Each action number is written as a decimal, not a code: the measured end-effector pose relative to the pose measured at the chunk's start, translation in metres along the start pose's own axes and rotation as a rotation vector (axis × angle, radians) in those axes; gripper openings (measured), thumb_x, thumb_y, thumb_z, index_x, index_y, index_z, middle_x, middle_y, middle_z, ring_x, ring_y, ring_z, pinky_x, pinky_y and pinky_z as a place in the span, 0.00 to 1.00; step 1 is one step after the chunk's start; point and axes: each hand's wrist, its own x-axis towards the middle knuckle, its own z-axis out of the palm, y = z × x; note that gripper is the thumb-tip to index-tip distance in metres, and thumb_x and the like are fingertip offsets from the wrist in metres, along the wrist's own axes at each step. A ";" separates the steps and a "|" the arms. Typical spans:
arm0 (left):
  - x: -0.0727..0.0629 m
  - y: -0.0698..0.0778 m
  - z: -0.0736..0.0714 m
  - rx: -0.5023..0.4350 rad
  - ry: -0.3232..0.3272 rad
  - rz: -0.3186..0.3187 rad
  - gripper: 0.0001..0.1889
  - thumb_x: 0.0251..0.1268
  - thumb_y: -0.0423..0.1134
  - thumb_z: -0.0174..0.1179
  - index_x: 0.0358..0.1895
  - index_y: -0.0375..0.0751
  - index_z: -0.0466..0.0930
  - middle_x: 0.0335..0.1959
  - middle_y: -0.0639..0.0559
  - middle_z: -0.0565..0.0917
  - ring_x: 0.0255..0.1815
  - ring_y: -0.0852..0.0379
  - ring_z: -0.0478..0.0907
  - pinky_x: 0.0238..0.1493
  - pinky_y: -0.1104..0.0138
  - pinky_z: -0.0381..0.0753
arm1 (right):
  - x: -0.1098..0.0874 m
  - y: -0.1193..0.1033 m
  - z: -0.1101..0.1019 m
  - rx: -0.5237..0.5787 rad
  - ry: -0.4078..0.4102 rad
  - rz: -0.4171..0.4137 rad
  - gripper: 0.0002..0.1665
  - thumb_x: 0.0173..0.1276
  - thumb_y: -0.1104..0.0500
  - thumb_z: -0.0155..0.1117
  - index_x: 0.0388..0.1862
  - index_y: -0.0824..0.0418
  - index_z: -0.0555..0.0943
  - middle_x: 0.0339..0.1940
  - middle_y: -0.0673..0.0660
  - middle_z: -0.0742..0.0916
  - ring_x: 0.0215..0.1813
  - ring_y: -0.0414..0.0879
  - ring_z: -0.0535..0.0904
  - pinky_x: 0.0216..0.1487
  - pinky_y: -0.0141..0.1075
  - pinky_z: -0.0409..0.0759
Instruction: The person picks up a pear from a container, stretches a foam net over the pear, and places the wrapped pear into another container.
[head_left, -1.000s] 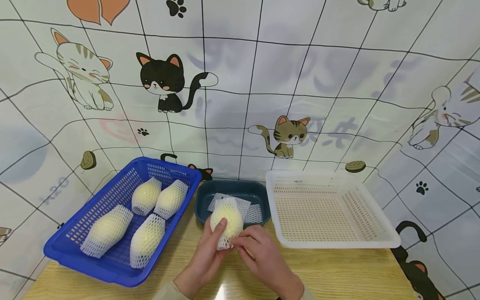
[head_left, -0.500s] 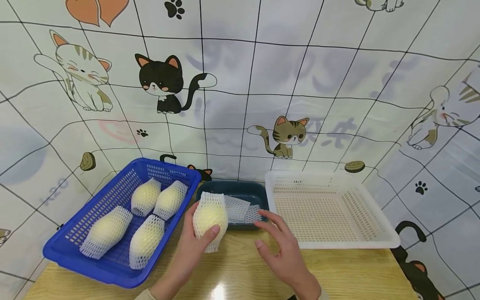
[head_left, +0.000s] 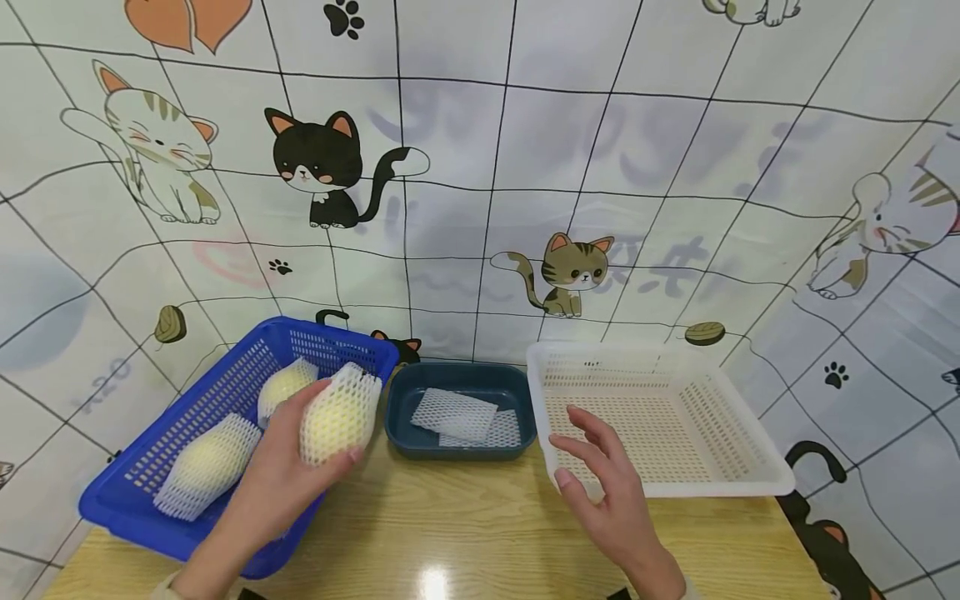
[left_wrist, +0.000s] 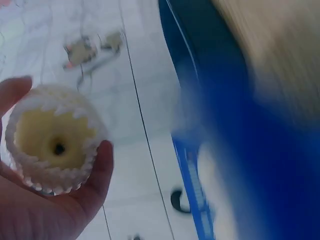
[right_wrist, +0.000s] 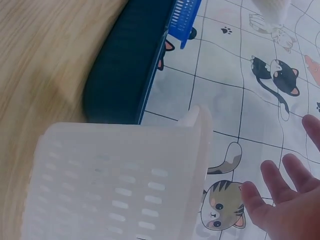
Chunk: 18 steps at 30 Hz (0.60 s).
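Note:
My left hand point(head_left: 281, 471) grips a pale yellow, pear-like fruit point(head_left: 337, 421) in a white foam net sleeve, above the right side of the blue basket point(head_left: 105, 512). In the left wrist view, the net's end gapes round a hollow with a dark spot on the fruit point(left_wrist: 37, 132). Two more sleeved fruits, one at the front point(head_left: 206, 467) and one farther back point(head_left: 283, 387), show in the basket; my hand and the held fruit cover other parts of it. My right hand point(head_left: 611, 492), fingers spread and slightly bent, holds nothing near the white basket point(head_left: 675, 489).
Between the baskets stands a dark teal tray point(head_left: 461, 453) with flat foam net sleeves point(head_left: 453, 415) in it. All three containers sit on a wooden table point(head_left: 457, 525), against a cat-print sheet point(head_left: 450, 208) behind.
Both hands were at the fruit in the middle; the right then let go and moved right. The left carried the fruit leftward, from in front of the teal tray to over the blue basket.

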 end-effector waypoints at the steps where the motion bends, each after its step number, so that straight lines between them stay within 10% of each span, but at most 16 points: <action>1: 0.002 -0.004 -0.007 0.044 0.003 0.013 0.48 0.59 0.50 0.76 0.79 0.43 0.59 0.69 0.34 0.69 0.57 0.36 0.76 0.42 0.47 0.82 | -0.001 0.000 0.000 -0.004 -0.007 0.012 0.28 0.57 0.74 0.70 0.57 0.58 0.86 0.70 0.66 0.77 0.70 0.52 0.73 0.74 0.32 0.65; 9: 0.020 -0.048 -0.035 0.312 0.013 0.083 0.47 0.60 0.51 0.75 0.78 0.39 0.60 0.60 0.26 0.68 0.48 0.32 0.77 0.33 0.43 0.81 | -0.004 -0.003 -0.002 -0.030 -0.041 0.069 0.27 0.59 0.73 0.70 0.57 0.55 0.86 0.72 0.60 0.76 0.72 0.51 0.72 0.73 0.32 0.65; 18: 0.042 -0.092 -0.052 0.461 -0.214 -0.057 0.48 0.63 0.52 0.73 0.74 0.28 0.55 0.52 0.17 0.63 0.30 0.38 0.77 0.26 0.47 0.78 | -0.006 -0.002 -0.004 -0.048 -0.042 0.056 0.27 0.59 0.73 0.69 0.56 0.54 0.87 0.72 0.62 0.77 0.71 0.52 0.72 0.72 0.30 0.64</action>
